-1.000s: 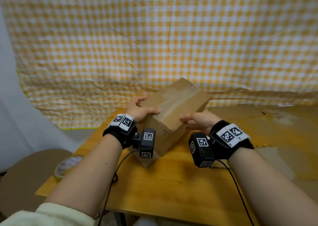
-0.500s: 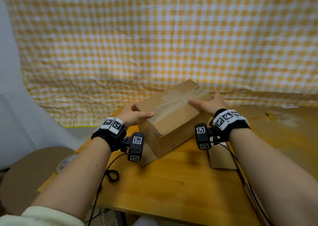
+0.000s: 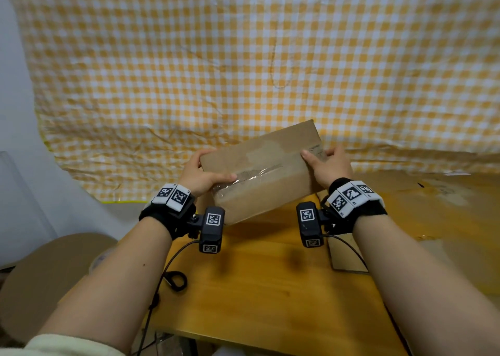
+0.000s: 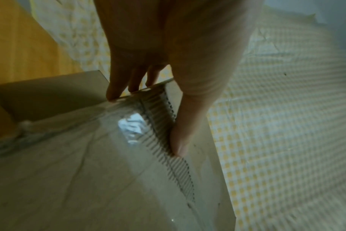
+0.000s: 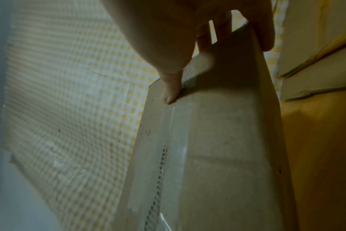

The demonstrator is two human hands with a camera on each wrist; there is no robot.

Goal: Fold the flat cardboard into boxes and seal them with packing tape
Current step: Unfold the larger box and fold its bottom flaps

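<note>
A closed brown cardboard box [image 3: 259, 171], its seam covered by clear packing tape [image 3: 251, 171], is held tilted above the wooden table [image 3: 265, 296]. My left hand [image 3: 201, 175] grips its left end, thumb lying on the taped top face and fingers behind. My right hand [image 3: 328, 164] grips the right end, thumb on top, fingers round the far side. In the left wrist view the thumb [image 4: 180, 140] presses beside the shiny tape [image 4: 132, 126]. The right wrist view shows my thumb [image 5: 169, 92] on the box [image 5: 217, 148] edge.
Flat cardboard sheets [image 3: 433, 206] lie on the right of the table, one piece [image 3: 343, 255] under my right wrist. A tape roll [image 3: 98, 259] peeks out behind my left forearm at the table's left edge. A yellow checked cloth [image 3: 243, 71] hangs behind. A round stool [image 3: 48, 269] stands lower left.
The box has been lifted off the table and turned so its long side faces me. My right hand slid from the near side to the box's right end; the left hand rose with it.
</note>
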